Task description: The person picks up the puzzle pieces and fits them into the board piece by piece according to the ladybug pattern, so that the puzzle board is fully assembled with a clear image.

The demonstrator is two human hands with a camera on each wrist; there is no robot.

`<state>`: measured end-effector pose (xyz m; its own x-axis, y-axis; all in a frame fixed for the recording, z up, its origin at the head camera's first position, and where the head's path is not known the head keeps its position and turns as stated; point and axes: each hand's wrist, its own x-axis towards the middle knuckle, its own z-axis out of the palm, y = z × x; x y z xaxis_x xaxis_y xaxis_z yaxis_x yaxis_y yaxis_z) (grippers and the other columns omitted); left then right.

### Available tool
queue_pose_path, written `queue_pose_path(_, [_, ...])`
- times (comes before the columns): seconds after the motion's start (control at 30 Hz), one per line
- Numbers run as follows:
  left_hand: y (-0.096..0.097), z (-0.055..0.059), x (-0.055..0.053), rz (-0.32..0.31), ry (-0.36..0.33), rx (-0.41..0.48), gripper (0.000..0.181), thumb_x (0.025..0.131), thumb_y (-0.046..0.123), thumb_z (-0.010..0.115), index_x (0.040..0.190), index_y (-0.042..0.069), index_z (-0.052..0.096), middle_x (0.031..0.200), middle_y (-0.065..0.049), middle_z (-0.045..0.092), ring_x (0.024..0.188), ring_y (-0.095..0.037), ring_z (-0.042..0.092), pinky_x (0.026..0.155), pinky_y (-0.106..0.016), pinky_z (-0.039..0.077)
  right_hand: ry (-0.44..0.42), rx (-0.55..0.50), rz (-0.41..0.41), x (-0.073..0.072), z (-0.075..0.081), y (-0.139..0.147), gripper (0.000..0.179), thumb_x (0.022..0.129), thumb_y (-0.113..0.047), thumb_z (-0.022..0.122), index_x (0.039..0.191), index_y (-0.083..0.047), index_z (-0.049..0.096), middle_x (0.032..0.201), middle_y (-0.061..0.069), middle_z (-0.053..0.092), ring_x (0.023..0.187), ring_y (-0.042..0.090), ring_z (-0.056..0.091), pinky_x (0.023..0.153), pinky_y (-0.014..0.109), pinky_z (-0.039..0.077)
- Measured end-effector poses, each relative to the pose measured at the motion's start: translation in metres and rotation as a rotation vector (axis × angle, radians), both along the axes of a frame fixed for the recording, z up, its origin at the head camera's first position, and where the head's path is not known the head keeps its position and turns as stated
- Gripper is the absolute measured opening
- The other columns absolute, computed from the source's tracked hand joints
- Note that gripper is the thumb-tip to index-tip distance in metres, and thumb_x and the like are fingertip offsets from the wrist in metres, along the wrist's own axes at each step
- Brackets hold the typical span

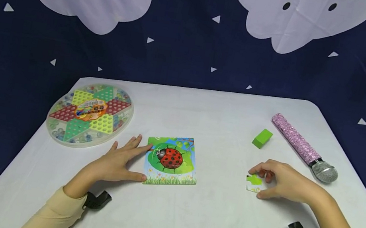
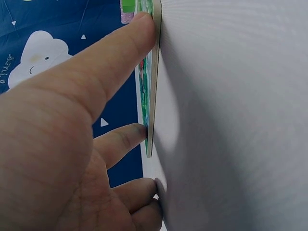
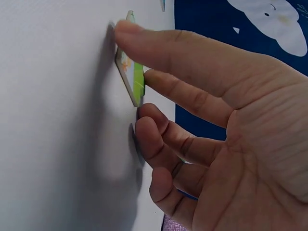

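A square ladybug jigsaw puzzle [image 1: 171,159] lies flat on the table. My left hand [image 1: 115,163] is at its left side, fingers spread and fairly straight, with the index fingertip and thumb on its edge. The left wrist view shows the puzzle [image 2: 150,96] edge-on, with the thumb on its face. Farther right, my right hand [image 1: 285,182] pinches a small green and white puzzle piece [image 1: 253,181] between thumb and index finger. In the right wrist view the piece [image 3: 136,83] tilts up close to the tabletop, and the other fingers curl beneath the index finger.
A green block [image 1: 262,138] lies beyond the right hand. A pink glitter microphone [image 1: 296,141] with a silver head lies at the right. At the left back is a round Chinese checkers board [image 1: 90,114] with marbles. A dark cloud-print cloth [image 1: 176,64] hangs behind the white table [image 1: 208,223].
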<state>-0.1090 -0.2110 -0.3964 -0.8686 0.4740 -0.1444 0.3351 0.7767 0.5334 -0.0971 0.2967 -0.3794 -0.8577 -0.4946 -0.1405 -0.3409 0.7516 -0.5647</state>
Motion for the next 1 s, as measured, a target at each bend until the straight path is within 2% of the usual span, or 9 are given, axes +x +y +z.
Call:
queue_pose_path(0.17, [-0.0004, -0.0002, -0.0003, -0.001, -0.002, 0.01, 0.1, 0.083, 0.064, 0.085, 0.165, 0.024, 0.046, 0.177, -0.027, 0.016, 0.165, -0.052, 0.012, 0.119, -0.088, -0.001, 0.001, -0.019, -0.007, 0.0007, -0.003, 0.0011, 0.055, 0.077, -0.028, 0.097, 0.126, -0.016, 0.076, 0.103, -0.009, 0.067, 0.089, 0.002, 0.057, 0.08, 0.024, 0.052])
queue_pose_path(0.2, [0.001, 0.0034, 0.0008, 0.0, -0.011, 0.006, 0.101, 0.082, 0.062, 0.087, 0.165, 0.023, 0.046, 0.177, -0.027, 0.016, 0.165, -0.052, 0.012, 0.119, -0.088, -0.001, 0.001, -0.024, -0.007, 0.0008, -0.0034, 0.0011, 0.054, 0.077, -0.027, 0.097, 0.126, -0.016, 0.076, 0.103, -0.009, 0.067, 0.089, 0.002, 0.058, 0.08, 0.024, 0.052])
queue_pose_path(0.23, [-0.0008, -0.0015, -0.0003, -0.002, 0.001, 0.011, 0.099, 0.083, 0.064, 0.085, 0.165, 0.024, 0.045, 0.177, -0.027, 0.016, 0.165, -0.052, 0.012, 0.119, -0.087, -0.002, 0.001, -0.026, -0.008, 0.001, -0.0037, 0.0013, 0.054, 0.077, -0.027, 0.097, 0.126, -0.016, 0.076, 0.104, -0.009, 0.068, 0.09, 0.002, 0.058, 0.08, 0.024, 0.052])
queue_pose_path(0.43, [-0.0005, -0.0028, -0.0017, -0.001, -0.003, -0.002, 0.098, 0.085, 0.06, 0.085, 0.166, 0.022, 0.044, 0.178, -0.026, 0.016, 0.165, -0.052, 0.011, 0.12, -0.087, -0.001, 0.001, -0.046, 0.008, 0.0017, -0.0041, 0.0026, 0.05, 0.079, -0.027, 0.095, 0.124, -0.018, 0.077, 0.11, -0.01, 0.073, 0.09, 0.001, 0.06, 0.081, 0.023, 0.054])
queue_pose_path(0.47, [0.0013, 0.0019, -0.0008, 0.002, -0.017, -0.013, 0.099, 0.084, 0.057, 0.087, 0.166, 0.021, 0.045, 0.178, -0.026, 0.016, 0.165, -0.052, 0.012, 0.12, -0.087, 0.0, 0.001, -0.049, 0.014, 0.0017, -0.0041, 0.0028, 0.049, 0.08, -0.027, 0.095, 0.124, -0.018, 0.077, 0.111, -0.01, 0.074, 0.09, 0.001, 0.06, 0.082, 0.023, 0.054])
queue_pose_path(0.57, [0.001, 0.0013, -0.0017, 0.002, -0.018, -0.026, 0.099, 0.085, 0.056, 0.087, 0.166, 0.021, 0.043, 0.178, -0.025, 0.015, 0.165, -0.051, 0.011, 0.12, -0.087, 0.0, -0.002, -0.056, 0.025, 0.0016, -0.0041, 0.0031, 0.047, 0.081, -0.027, 0.094, 0.124, -0.019, 0.077, 0.114, -0.01, 0.074, 0.091, 0.002, 0.061, 0.082, 0.023, 0.055])
queue_pose_path(0.8, [-0.0016, -0.0034, -0.004, -0.004, 0.002, -0.007, 0.101, 0.083, 0.059, 0.087, 0.166, 0.024, 0.043, 0.179, -0.024, 0.016, 0.165, -0.051, 0.012, 0.12, -0.087, 0.001, 0.018, -0.05, 0.046, 0.0, -0.0059, 0.0026, 0.044, 0.08, -0.027, 0.095, 0.12, -0.019, 0.078, 0.105, -0.011, 0.073, 0.088, 0.001, 0.06, 0.08, 0.023, 0.054])
queue_pose_path(1.0, [-0.0003, 0.0016, -0.0026, -0.004, 0.005, -0.036, 0.1, 0.085, 0.056, 0.088, 0.167, 0.022, 0.042, 0.178, -0.024, 0.017, 0.165, -0.051, 0.014, 0.12, -0.087, 0.003, 0.044, -0.038, 0.063, -0.0013, -0.0069, -0.0011, 0.042, 0.08, -0.026, 0.095, 0.118, -0.02, 0.079, 0.1, -0.011, 0.069, 0.087, 0.001, 0.059, 0.078, 0.023, 0.053])
